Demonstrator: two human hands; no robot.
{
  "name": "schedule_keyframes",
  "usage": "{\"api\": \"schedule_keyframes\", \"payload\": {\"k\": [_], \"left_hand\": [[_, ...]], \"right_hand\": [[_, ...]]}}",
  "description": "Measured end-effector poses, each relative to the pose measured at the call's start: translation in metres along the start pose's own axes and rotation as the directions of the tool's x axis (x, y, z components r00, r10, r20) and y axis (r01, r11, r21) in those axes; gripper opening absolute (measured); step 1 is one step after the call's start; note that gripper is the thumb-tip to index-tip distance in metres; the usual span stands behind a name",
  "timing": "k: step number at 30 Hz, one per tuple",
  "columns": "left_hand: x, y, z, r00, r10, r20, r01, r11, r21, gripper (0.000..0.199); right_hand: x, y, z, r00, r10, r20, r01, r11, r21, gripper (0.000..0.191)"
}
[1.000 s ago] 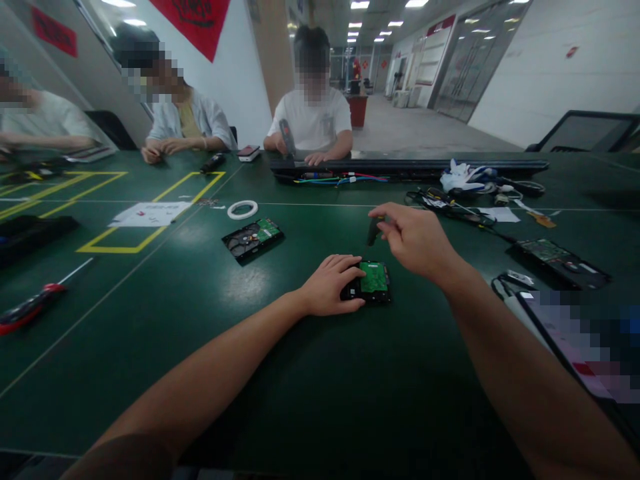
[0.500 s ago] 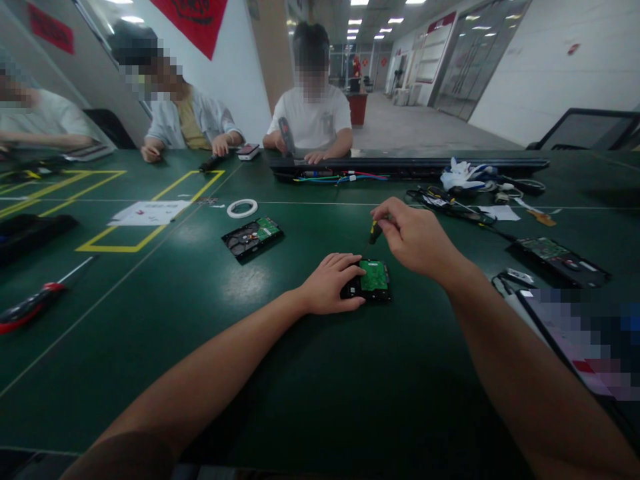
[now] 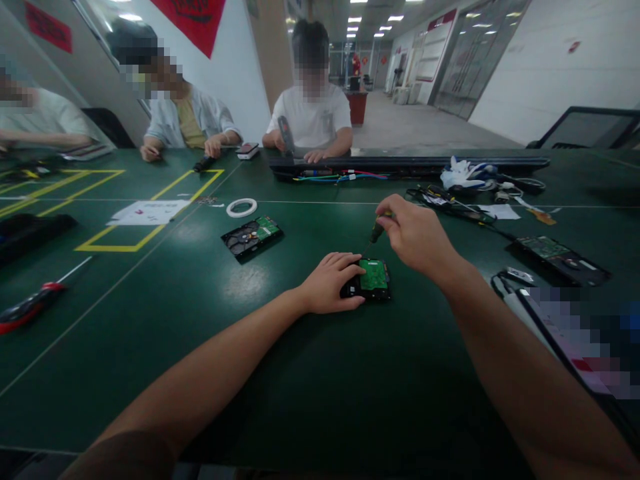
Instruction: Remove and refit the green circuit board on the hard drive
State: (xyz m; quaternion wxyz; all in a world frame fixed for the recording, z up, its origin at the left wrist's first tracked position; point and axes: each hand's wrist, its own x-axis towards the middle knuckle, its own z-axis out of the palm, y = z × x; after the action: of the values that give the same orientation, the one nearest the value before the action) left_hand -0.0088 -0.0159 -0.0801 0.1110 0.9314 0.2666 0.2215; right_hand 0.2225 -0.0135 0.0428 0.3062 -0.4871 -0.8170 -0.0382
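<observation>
A hard drive (image 3: pixel 375 275) with its green circuit board facing up lies flat on the table in front of me. My left hand (image 3: pixel 333 283) grips it from the left, fingers along the far side and thumb by the near edge, hiding its left part. In my right hand (image 3: pixel 413 233) is a small screwdriver (image 3: pixel 376 232) with a dark and yellow handle, pinched between the fingers. Its thin shaft slants down to the drive's far edge; whether the tip sits in a screw is too small to tell.
Another hard drive (image 3: pixel 253 237) and a white tape roll (image 3: pixel 242 207) lie beyond my left hand. A red-black screwdriver (image 3: pixel 35 303) is far left. To the right are a third drive (image 3: pixel 560 260), cables (image 3: pixel 450 207) and gloves (image 3: pixel 465 175). Several people sit across the table.
My right hand has shifted slightly and its fingers have turned around the screwdriver's handle. The left hand and the hard drive stay in place.
</observation>
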Motion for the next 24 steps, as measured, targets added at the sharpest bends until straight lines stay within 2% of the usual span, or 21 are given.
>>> {"api": "schedule_keyframes", "payload": {"k": [8, 17, 24], "left_hand": [[-0.0001, 0.0004, -0.0005, 1.000, 0.003, 0.001, -0.003, 1.000, 0.019, 0.062], [-0.0003, 0.0004, -0.0012, 1.000, 0.001, 0.001, -0.001, 1.000, 0.008, 0.061], [0.0000, 0.0012, -0.0011, 1.000, 0.014, -0.008, -0.014, 1.000, 0.003, 0.061]], "right_hand": [[0.0007, -0.0069, -0.0035, 1.000, -0.018, -0.001, 0.018, 1.000, -0.006, 0.006], [0.0005, -0.0028, -0.0022, 1.000, -0.001, -0.029, -0.001, 0.998, -0.058, 0.023], [0.0009, -0.0028, -0.0002, 0.999, -0.030, -0.033, 0.029, 0.999, -0.035, 0.020]]}}
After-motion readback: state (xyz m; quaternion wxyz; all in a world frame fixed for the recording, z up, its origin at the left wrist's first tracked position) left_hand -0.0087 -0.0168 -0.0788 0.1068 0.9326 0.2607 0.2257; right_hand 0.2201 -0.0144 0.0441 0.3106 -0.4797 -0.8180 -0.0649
